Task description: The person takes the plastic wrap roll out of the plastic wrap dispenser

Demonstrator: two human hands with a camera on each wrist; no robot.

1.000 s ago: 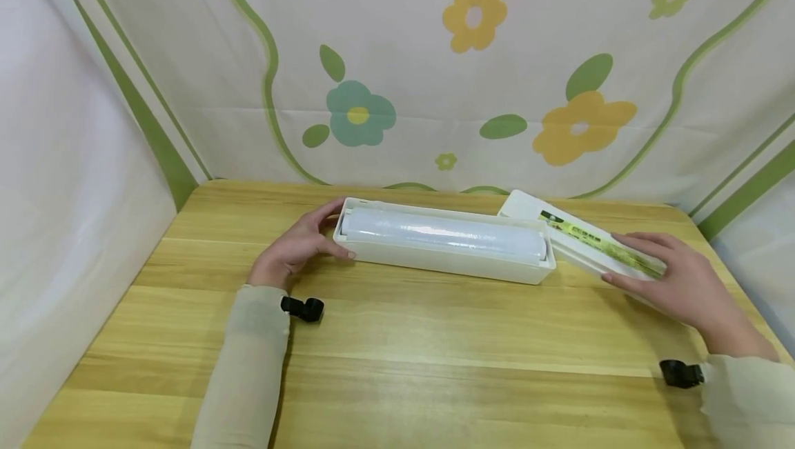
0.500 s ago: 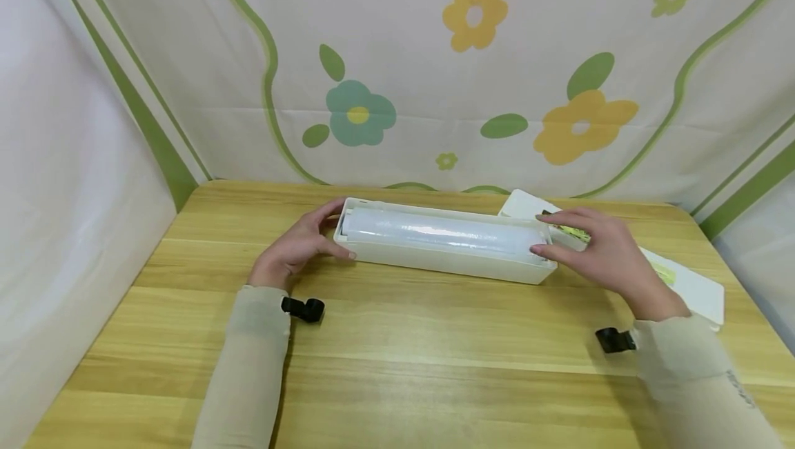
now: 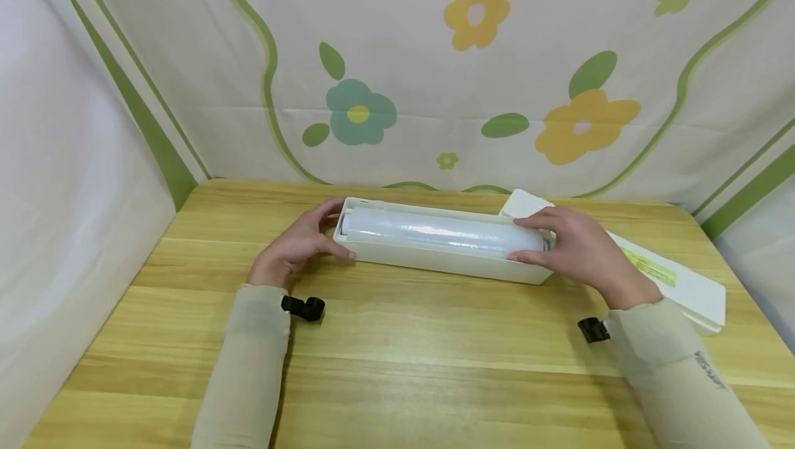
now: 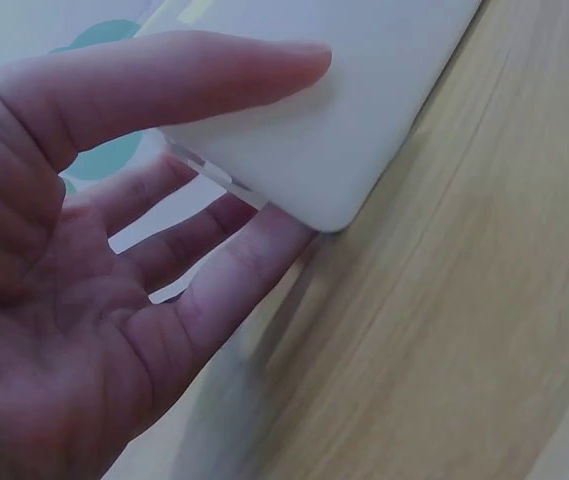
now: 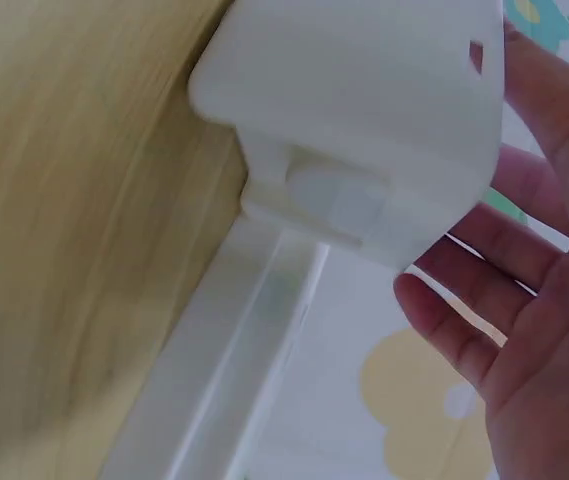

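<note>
Both hands clasp the long white tray [image 3: 435, 264] lying mid-surface [image 3: 397, 366], the left hand [image 3: 297, 245] curled round its left end, the right hand [image 3: 574, 245] curled over the right end and the roll of film [image 3: 435, 230] inside, while the lid [image 3: 677, 276] rests just beyond to the right.

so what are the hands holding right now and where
Both hold the white dispenser box by its ends: left hand clasps the left end, right hand wraps the right end, by the roll.

Open white box [image 3: 444, 263] cradles translucent film roll [image 3: 435, 231].
</note>
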